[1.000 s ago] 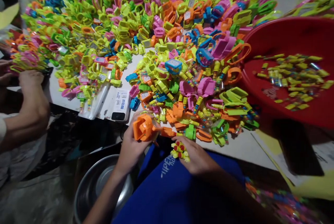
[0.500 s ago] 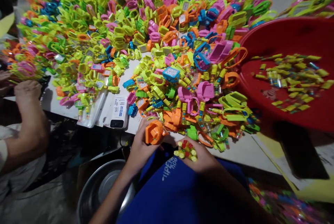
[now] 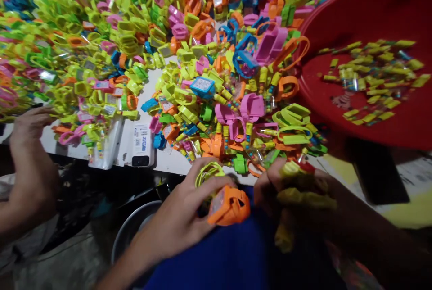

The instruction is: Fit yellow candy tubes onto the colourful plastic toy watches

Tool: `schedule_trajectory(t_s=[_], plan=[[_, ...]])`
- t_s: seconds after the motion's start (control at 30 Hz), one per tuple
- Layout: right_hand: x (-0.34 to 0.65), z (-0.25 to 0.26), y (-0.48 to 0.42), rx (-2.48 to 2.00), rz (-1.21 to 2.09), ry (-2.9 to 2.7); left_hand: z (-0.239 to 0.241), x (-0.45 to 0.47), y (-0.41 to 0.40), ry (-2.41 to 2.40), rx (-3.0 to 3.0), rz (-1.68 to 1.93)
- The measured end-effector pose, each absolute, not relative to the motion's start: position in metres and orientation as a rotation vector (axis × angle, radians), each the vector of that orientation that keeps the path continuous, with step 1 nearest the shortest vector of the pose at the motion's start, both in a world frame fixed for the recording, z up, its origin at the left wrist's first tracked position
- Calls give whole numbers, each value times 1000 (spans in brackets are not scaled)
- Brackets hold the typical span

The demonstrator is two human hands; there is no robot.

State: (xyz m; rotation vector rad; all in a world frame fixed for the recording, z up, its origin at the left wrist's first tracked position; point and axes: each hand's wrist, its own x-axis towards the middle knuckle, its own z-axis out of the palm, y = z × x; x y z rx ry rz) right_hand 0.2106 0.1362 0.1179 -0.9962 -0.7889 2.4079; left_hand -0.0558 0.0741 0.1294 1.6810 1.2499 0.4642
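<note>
An orange toy watch is in my left hand, pinched between thumb and fingers just off the table's front edge. Yellow-green strap loops show behind my left forefinger; whether I grip them too is unclear. My right hand is closed round several small yellow-ended candy tubes, blurred and partly in shadow. In front of both hands lies a heap of toy watches in pink, blue, orange and green, with candy tubes among them. A pink toy watch and a green one are close by.
A red basin with more candy tubes stands at right, above a dark phone. A white boxy device and clear plastic bags lie at the front edge. At left is another person's hand. Below sits a metal bowl.
The view has shifted right and closer. My left hand has come nearer with the orange toy watch. My right hand has swung right and up with the candy tubes.
</note>
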Motion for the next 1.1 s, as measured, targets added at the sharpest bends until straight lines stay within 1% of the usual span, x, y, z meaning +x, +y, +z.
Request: schedule_trajectory(t_s=[0.17, 0.23, 0.37, 0.43, 0.5, 0.6, 0.73, 0.87, 0.97, 1.1], plan=[[237, 119, 110, -1370, 2357, -983, 135, -49, 72, 1068, 1846, -103], [246, 113, 94, -1436, 2386, -1040, 136, -46, 76, 986, 1911, -201], [267, 101, 69, -1418, 2490, -1291, 146, -41, 96, 817, 1886, -128], [277, 99, 65, -1410, 2397, -1445, 151, -39, 108, 784, 1828, -111], [284, 99, 66, -1389, 2345, -1475, 155, -36, 119, 738, 1756, -134], [286, 102, 76, -1372, 2432, -1398, 154, -27, 129, 693, 1701, -227], [278, 105, 90, -1235, 2611, -1158, 150, -6, 129, 799, 1718, -328], [276, 100, 95, -1223, 2658, -963, 150, 5, 127, 856, 1702, -305], [282, 96, 97, -1216, 2774, -836, 150, -1, 127, 862, 1654, -284], [285, 96, 104, -1151, 2882, -845, 149, -12, 121, 856, 1655, -257]])
